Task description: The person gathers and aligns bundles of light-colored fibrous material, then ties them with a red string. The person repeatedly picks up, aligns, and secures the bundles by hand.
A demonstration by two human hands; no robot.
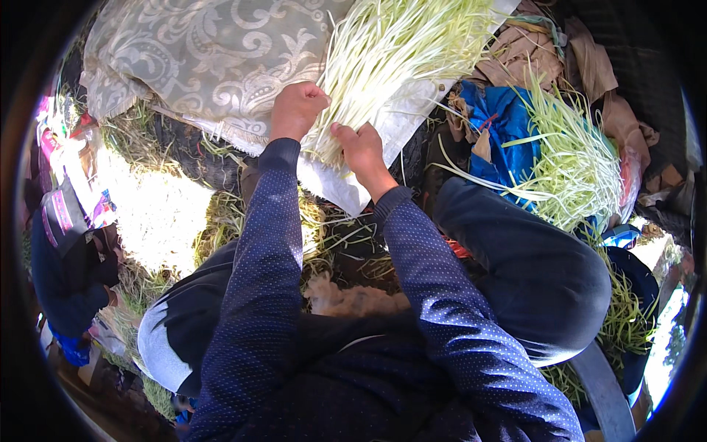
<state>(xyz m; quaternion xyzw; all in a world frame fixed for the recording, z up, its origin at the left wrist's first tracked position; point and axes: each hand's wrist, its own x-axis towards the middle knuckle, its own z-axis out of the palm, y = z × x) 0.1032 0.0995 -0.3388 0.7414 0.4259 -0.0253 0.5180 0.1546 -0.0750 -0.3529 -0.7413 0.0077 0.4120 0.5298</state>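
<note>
A big bundle of blanched chives (405, 62), long thin pale yellow-green stalks, lies on a white sheet (331, 188) in front of me. At the left side of its lower end is my left hand (297, 112), fingers curled closed; what they pinch is too small to make out. My right hand (362, 153) is also closed, thumb up, at the stalks' lower ends. Whether it grips one stalk or several is hidden by the fingers. The lower tips show between the two hands.
A grey-green patterned cloth (213, 55) covers the far left. Right of me, more loose chives (574, 166) are heaped over blue plastic (495, 121). Withered leaf scraps (221, 221) litter the ground around my bent knees. Another person's dark sleeve (62, 265) shows at the left rim.
</note>
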